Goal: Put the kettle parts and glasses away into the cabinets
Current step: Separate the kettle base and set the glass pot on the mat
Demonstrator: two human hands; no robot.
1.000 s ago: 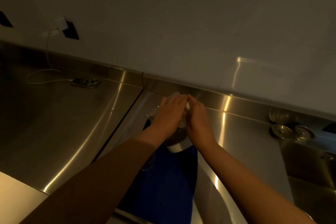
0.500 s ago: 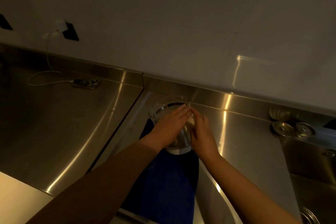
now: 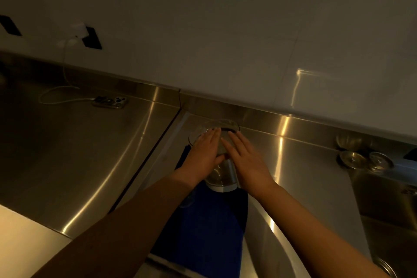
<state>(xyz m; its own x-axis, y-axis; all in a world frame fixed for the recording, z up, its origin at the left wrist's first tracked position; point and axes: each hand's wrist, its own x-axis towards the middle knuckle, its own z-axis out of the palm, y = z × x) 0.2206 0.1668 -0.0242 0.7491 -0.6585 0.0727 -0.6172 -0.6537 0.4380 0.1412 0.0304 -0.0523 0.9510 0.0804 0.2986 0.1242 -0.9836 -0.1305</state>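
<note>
A clear glass kettle jug (image 3: pixel 222 175) with a pale base ring stands on a blue cloth (image 3: pixel 209 230) on the steel counter, near the back wall. My left hand (image 3: pixel 203 153) lies against the jug's left side with straight fingers reaching to the rim. My right hand (image 3: pixel 244 158) lies flat against its right side, fingers straight too. A small clear glass (image 3: pixel 186 201) shows partly under my left forearm, at the cloth's left edge.
A phone (image 3: pixel 110 101) on a white charging cable lies on the counter at the back left. Round metal lids (image 3: pixel 365 160) sit by the sink (image 3: pixel 388 210) at the right. The wall rises right behind the jug.
Both hands have drawn back from the jug's rim and opened out, and they now lie flat along its sides. The jug's mouth has come into view.
</note>
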